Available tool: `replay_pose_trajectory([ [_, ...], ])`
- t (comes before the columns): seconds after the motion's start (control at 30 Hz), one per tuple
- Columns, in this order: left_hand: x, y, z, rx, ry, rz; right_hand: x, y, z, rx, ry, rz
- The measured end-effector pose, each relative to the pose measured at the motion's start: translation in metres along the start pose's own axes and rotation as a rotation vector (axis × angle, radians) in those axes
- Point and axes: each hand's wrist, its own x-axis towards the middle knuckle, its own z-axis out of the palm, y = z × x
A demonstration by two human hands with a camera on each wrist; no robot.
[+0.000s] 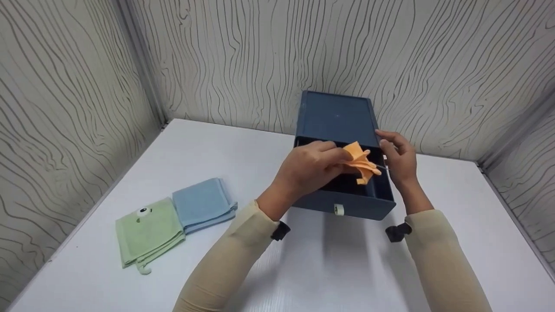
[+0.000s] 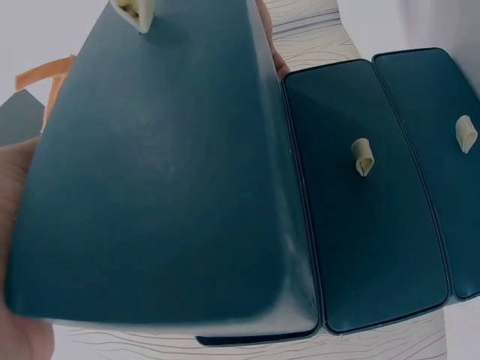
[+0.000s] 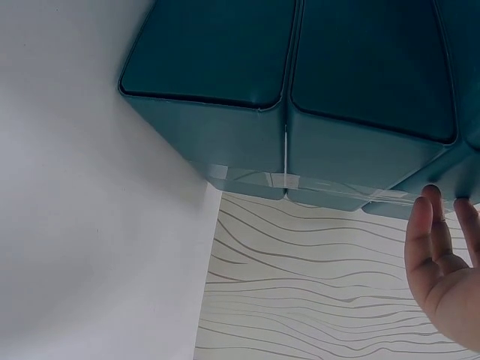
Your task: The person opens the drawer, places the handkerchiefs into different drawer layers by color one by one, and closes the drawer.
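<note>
A dark blue drawer unit (image 1: 338,117) stands against the back wall, its top drawer (image 1: 360,207) pulled out. Over that drawer my left hand (image 1: 305,167) pinches a crumpled orange cloth (image 1: 363,162) between thumb and fingers. In the left wrist view the drawer front (image 2: 150,165) hides most of the cloth. My right hand (image 1: 401,162) touches the unit's right side near the top edge. Its fingers look fairly straight in the right wrist view, fingertips against the side panel (image 3: 360,150). The inside of the drawer is dark and partly covered by my left hand.
A folded green cloth (image 1: 149,229) with an eye patch and a folded blue cloth (image 1: 204,203) lie side by side on the white table (image 1: 256,134), left of the unit. Two lower drawers (image 2: 360,240) are closed, each with a pale tab. Patterned walls (image 1: 260,56) surround the table.
</note>
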Motion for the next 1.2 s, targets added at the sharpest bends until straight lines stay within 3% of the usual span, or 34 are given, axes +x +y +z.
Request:
replay_pose_trajectory([
  [0.27, -0.001, 0.002, -0.002, -0.055, -0.078, -0.016, 0.0, -0.003, 0.001, -0.025, 0.006, 0.008],
  [0.53, 0.0, 0.002, -0.001, -0.081, -0.141, -0.094, -0.011, -0.03, 0.005, -0.039, 0.002, 0.009],
  [0.8, 0.004, 0.001, -0.001, -0.063, -0.249, -0.184, 0.0, 0.0, -0.001, -0.064, 0.014, 0.019],
  [1.2, 0.006, -0.011, 0.003, -0.105, -0.352, -0.297, 0.0, -0.002, 0.0, -0.089, 0.02, 0.032],
])
